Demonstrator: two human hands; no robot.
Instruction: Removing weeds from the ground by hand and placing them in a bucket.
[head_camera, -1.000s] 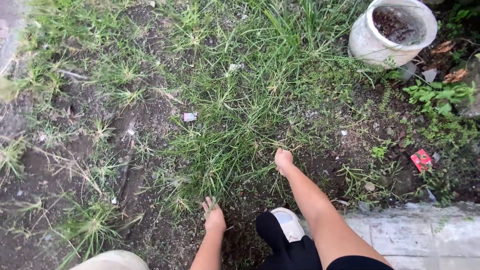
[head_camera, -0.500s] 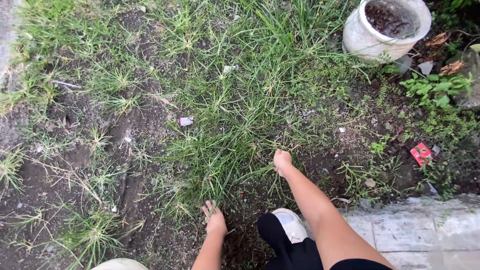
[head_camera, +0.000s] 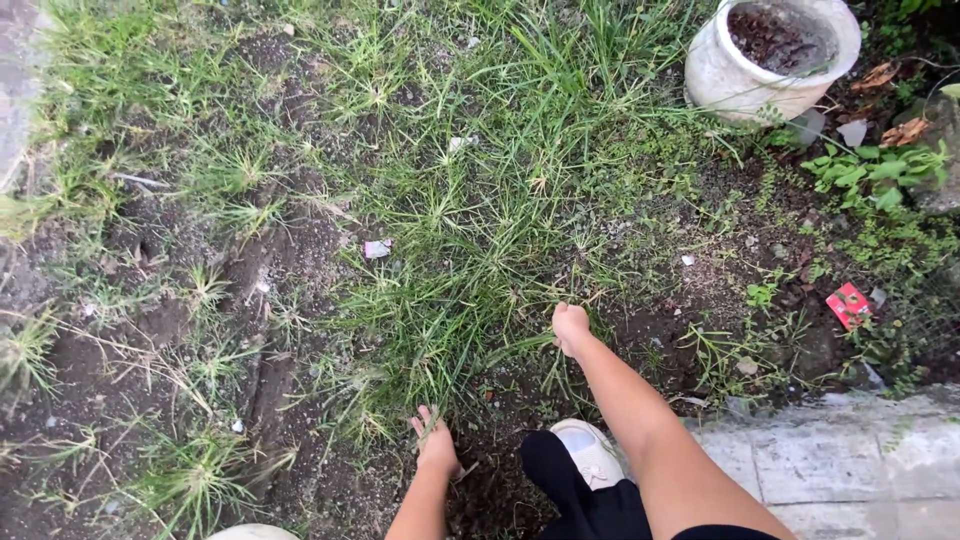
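A wide clump of green grass (head_camera: 470, 250) grows in dark soil in the middle of the head view. My left hand (head_camera: 436, 442) grips a tuft of grass at the clump's near edge, fingers closed around the blades. My right hand (head_camera: 570, 326) is a closed fist on grass blades at the clump's right edge, beside bare soil. My right foot in a white shoe (head_camera: 588, 452) stands on the soil between the two arms, below a black trouser leg.
A white round pot (head_camera: 775, 60) filled with soil stands at the top right. A red wrapper (head_camera: 848, 304) lies at the right, a small pale scrap (head_camera: 377, 248) in the grass. A concrete slab (head_camera: 850, 460) borders the bottom right. Leafy weeds (head_camera: 875, 175) grow near the pot.
Both hands keep their grip on the grass and sit slightly lower in the picture. The view has shifted a little, so the pot and wrapper moved slightly.
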